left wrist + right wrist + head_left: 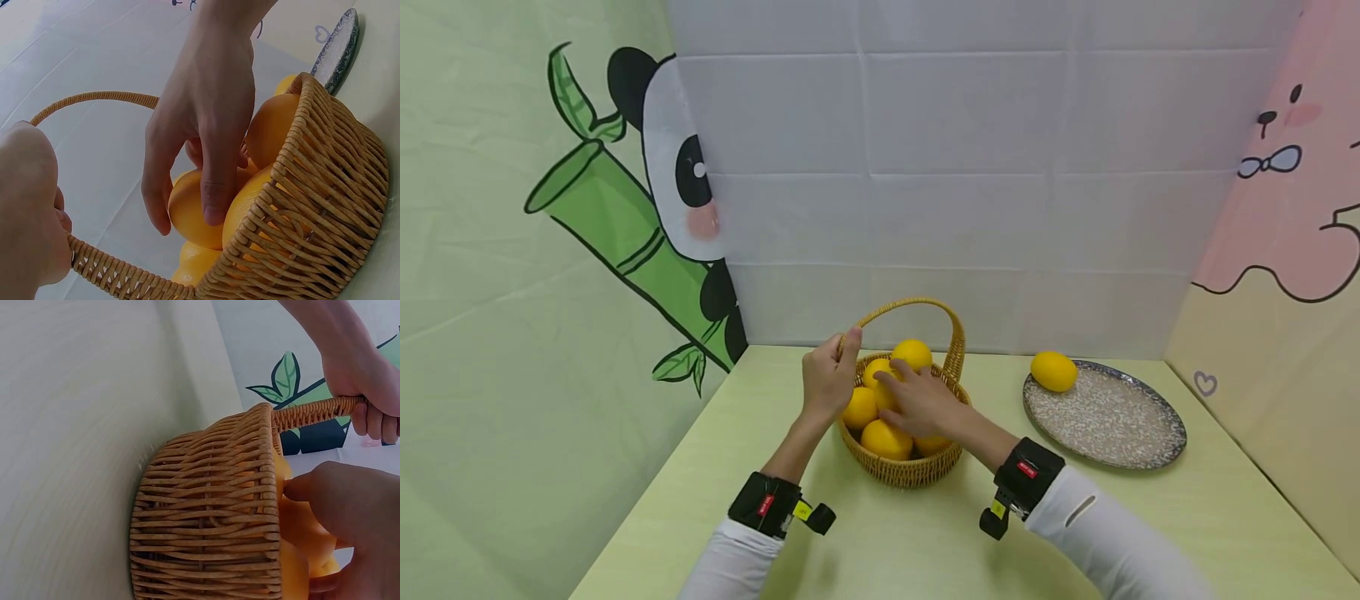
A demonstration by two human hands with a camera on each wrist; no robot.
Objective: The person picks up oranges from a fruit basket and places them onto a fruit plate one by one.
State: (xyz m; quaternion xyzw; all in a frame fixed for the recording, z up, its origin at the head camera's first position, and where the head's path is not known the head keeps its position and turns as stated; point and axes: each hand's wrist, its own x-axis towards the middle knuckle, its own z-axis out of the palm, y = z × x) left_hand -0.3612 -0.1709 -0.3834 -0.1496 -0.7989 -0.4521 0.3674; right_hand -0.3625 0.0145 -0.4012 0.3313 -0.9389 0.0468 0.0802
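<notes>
A woven wicker basket (901, 473) full of several yellow lemons stands on the table, its arched handle (957, 346) upright. My left hand (830, 379) grips the left side of that handle, fingers wrapped around it. Inside the basket, my right hand (927, 403) reaches in from the right and holds a lemon (189, 215) between thumb and fingers, as the left wrist view shows. The right wrist view has the right thumb against the fruit just past the rim; the other fingertips are partly hidden. More lemons (887, 439) lie around the right hand.
To the right is a speckled oval plate (1112, 417) with a dark rim. One lemon (1054, 371) rests at its far left edge. Behind the pale table (700, 500) hangs a white backdrop (955, 208), with printed cartoon sheets at both sides.
</notes>
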